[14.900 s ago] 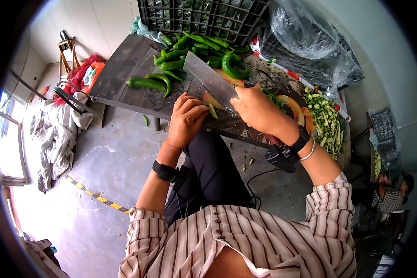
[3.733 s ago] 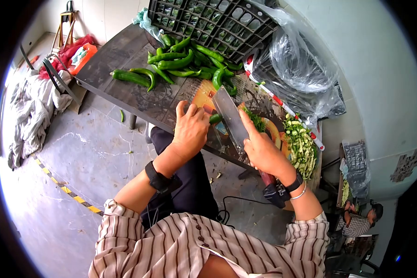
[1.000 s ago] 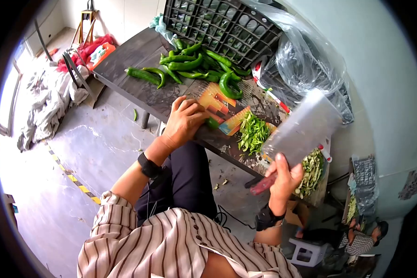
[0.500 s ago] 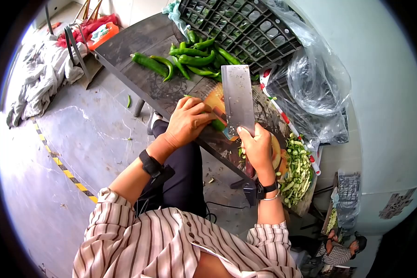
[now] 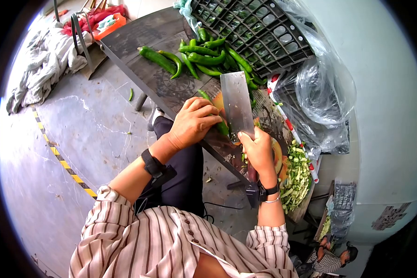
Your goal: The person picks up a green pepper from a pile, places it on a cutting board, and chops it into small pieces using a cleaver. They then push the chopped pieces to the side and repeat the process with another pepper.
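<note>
My left hand [image 5: 196,121] is closed around a long green chili pepper [image 5: 222,128], pressing it down near the table's front edge; both its ends stick out past my fingers. My right hand [image 5: 258,150] grips the handle of a cleaver [image 5: 237,102], thumb against the blade. The broad blade lies beside the cut end of the pepper, with small bits stuck to its face. Beyond the cleaver is a heap of whole green chili peppers [image 5: 204,56] on the table. Chopped pepper pieces [image 5: 297,178] are piled to the right of my right hand.
A black plastic crate [image 5: 259,34] leans at the back of the dark table [image 5: 125,41]. Clear plastic bags [image 5: 322,92] lie beside it, near a red-and-white strip [image 5: 286,123]. Another person [image 5: 331,259] works at the lower right. Cloths [image 5: 46,65] lie on the floor at left.
The view has shifted slightly. The cleaver blade has tilted a little and its tip has moved lower. More of the pepper shows beyond my left fingers.
</note>
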A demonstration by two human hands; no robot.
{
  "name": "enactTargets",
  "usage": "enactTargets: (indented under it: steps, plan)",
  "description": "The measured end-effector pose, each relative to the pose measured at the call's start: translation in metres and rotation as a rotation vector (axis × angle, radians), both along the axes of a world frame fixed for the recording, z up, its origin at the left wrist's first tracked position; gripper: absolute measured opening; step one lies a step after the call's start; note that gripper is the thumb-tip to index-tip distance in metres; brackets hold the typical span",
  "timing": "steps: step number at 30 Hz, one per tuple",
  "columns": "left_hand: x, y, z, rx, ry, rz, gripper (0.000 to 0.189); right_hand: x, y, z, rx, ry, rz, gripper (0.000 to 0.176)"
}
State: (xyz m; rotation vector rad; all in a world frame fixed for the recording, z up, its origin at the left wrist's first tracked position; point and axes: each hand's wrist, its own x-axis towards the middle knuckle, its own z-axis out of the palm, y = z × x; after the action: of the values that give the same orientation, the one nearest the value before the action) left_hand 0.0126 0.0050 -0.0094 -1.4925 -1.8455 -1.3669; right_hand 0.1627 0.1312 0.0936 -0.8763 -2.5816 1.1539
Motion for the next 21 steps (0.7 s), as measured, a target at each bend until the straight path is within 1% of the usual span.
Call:
enactTargets:
  steps: [1,5,8,10,14,16,21]
  plan:
    - [0.000,-0.001,0.000,0.000,-0.003,-0.009,0.023,0.001,-0.001,0.000,-0.074,-0.053,-0.042,0.014]
    - [0.000,-0.001,0.000,-0.018,0.005,-0.016,0.023,0.006,-0.003,-0.006,0.003,-0.011,0.017,0.014]
    - [0.001,-0.001,-0.001,-0.021,-0.027,-0.030,0.023,0.006,-0.006,-0.006,-0.016,0.041,0.011,0.013]
    - [0.002,-0.003,0.002,-0.063,-0.023,-0.030,0.024,0.005,-0.010,-0.004,-0.059,0.084,-0.065,0.013]
    - [0.002,-0.002,0.000,-0.053,-0.040,-0.034,0.026,0.004,-0.017,-0.005,-0.060,0.117,-0.070,0.013]
    - [0.002,-0.002,0.001,-0.053,-0.047,-0.026,0.026,0.005,-0.016,-0.011,-0.042,0.145,-0.036,0.013]
    - [0.002,-0.002,0.000,-0.038,-0.052,-0.021,0.025,0.005,-0.023,-0.007,-0.069,0.121,-0.063,0.013]
